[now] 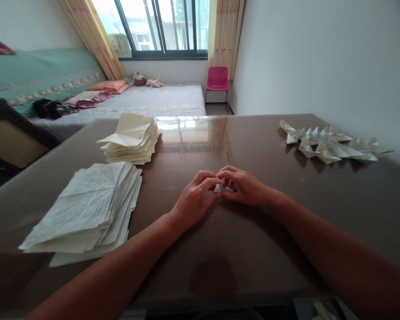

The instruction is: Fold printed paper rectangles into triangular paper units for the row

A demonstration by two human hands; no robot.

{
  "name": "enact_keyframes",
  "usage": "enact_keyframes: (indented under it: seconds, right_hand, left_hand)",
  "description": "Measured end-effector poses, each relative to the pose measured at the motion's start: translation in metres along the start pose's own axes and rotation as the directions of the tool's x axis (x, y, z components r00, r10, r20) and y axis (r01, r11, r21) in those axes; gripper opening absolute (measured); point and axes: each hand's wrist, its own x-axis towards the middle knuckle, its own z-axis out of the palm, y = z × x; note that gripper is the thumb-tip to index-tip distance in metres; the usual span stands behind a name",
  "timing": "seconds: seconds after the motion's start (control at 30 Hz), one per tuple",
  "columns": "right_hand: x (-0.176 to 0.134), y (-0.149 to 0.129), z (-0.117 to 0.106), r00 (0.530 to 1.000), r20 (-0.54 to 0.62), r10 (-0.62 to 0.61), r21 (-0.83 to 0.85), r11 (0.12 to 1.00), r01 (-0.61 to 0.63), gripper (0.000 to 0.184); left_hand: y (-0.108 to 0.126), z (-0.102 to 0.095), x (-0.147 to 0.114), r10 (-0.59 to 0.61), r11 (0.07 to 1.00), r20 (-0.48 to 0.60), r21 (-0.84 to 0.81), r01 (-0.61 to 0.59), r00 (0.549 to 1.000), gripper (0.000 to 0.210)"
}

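Observation:
Near the middle of the brown table (183, 266), my left hand (196, 195) and my right hand (245, 184) meet around a small piece of folded paper (224, 188). The fingertips of both hands are closed on it from either side. Much of the paper is hidden behind the fingers, so its exact shape does not show. Pale paper with print or writing is visible between them. Left of my hands lies a stack of written sheets (83, 191) with creases in the top one. Behind that stands a thicker stack of cream paper (130, 138).
Several folded paper pieces (326, 144) with pointed tips stand at the table's right, near the wall. A dark chair (16, 138) is beside the left edge. Beyond the table are a bed (176, 98) and a pink chair (218, 80) below the window.

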Motion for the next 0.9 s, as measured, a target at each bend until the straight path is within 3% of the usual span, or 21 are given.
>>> enact_keyframes:
  seconds: [0.3,0.6,0.9]
  right_hand:
    - [0.001,0.000,0.003,0.999,-0.029,0.016,0.175,0.985,-0.011,0.030]
    - [0.002,0.002,0.001,0.992,0.092,0.091,0.397,0.910,-0.120,0.036]
    - [0.001,-0.009,0.000,0.995,0.086,0.046,0.294,0.953,-0.069,0.024]
  left_hand:
    - [0.002,-0.002,0.002,-0.009,0.991,-0.023,-0.130,0.006,1.000,0.025]
    - [0.004,-0.004,0.002,0.003,0.991,-0.017,-0.133,-0.005,1.000,0.021]
    - [0.005,-0.001,0.004,0.016,0.997,-0.065,-0.070,-0.020,0.998,0.026]
